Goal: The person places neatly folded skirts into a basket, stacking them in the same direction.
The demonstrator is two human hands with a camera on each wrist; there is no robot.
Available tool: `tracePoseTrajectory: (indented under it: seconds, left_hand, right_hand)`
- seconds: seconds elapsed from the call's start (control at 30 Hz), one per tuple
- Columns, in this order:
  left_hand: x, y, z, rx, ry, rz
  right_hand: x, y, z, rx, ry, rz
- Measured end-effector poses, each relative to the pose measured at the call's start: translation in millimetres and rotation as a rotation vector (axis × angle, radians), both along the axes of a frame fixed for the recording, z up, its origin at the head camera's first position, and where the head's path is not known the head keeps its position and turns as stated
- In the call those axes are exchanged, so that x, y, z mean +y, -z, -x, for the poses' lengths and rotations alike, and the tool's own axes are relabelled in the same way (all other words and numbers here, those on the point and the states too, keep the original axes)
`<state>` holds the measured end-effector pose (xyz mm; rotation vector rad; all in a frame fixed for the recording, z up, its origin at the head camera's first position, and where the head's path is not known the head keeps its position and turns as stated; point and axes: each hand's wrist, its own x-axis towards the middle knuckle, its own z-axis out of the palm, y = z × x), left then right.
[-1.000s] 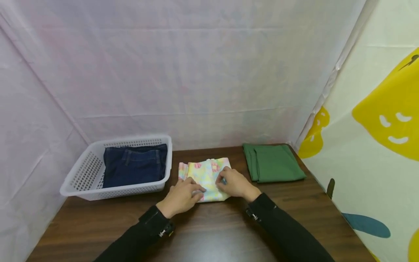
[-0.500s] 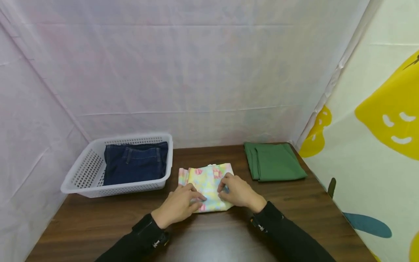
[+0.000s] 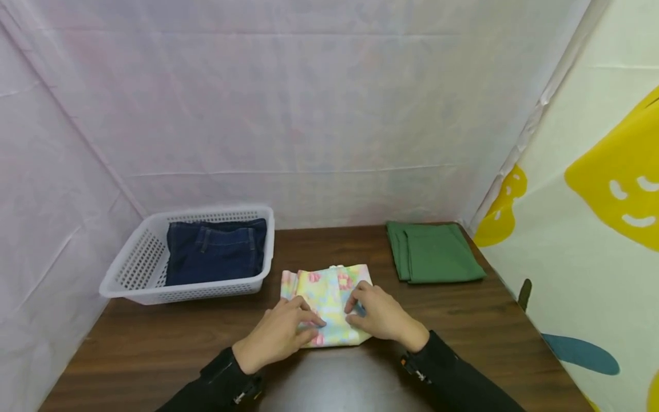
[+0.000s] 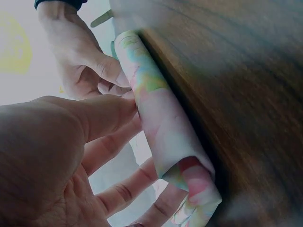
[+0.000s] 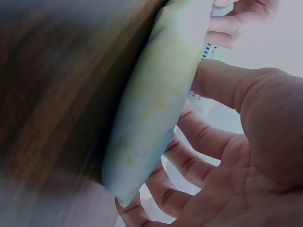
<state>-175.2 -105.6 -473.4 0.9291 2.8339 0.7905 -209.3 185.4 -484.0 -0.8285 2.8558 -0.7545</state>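
A folded cloth (image 3: 328, 289) with pastel yellow, pink and blue flower print lies flat on the brown wooden table. My left hand (image 3: 278, 331) rests on its left part, fingers spread and slightly bent, thumb near the front edge. On the right part lies my right hand (image 3: 385, 318), its fingers loosely bent with the tips touching the top. In the left wrist view the near side of the printed cloth (image 4: 163, 118) is a thick rounded fold, with layers showing at one end. From the right wrist, fingers reach over the cloth (image 5: 151, 104); some fingertips are hidden behind it.
A white perforated plastic basket (image 3: 126, 294) stands at the back left, with folded dark blue jeans (image 3: 221, 254) inside. Folded green fabric (image 3: 440, 252) lies at the back right. White sheeting (image 3: 309, 114) rises behind the table (image 3: 154, 355).
Both hands have slid the printed cloth a little toward the table's front, keeping nearly the same pose on it. The view has shifted slightly; the basket and green fabric stay in place.
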Motion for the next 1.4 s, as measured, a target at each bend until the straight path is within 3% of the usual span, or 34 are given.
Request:
tracePoseTrajectory:
  seconds: [0.2, 0.4, 0.5, 0.67, 0.83, 1.07, 1.23, 1.4]
  left_hand:
    - [-4.9, -4.4, -0.2, -0.004, -0.007, -0.011]
    - [-10.4, -3.9, 2.9, -0.037, -0.045, -0.054]
    - [-13.2, -3.0, 2.5, -0.036, -0.106, -0.069]
    - [-16.0, -1.8, 1.5, -0.074, -0.267, -0.093]
    - [-18.7, 0.8, 2.4, -0.151, -0.356, -0.078]
    - [-19.5, -0.3, 4.3, -0.185, -0.320, -0.087]
    - [-18.4, 1.9, 4.9, -0.237, -0.271, -0.109]
    - [-19.2, 3.4, 6.9, -0.239, -0.261, -0.109]
  right_hand:
    - [0, -4.7, -1.2, -0.011, 0.000, 0.020]
    - [2, -7.5, -3.0, -0.085, 0.096, 0.100]
    - [6, -9.0, -0.9, -0.102, 0.148, 0.126]
    - [15, -14.4, 9.1, -0.119, 0.219, 0.107]
    - [23, -20.0, 16.4, -0.239, 0.234, 0.052]
    - [24, -19.6, 19.2, -0.284, 0.167, 0.045]
    - [23, -15.7, 18.4, -0.281, 0.166, 0.039]
    - [19, -13.2, 19.0, -0.286, 0.163, 0.068]
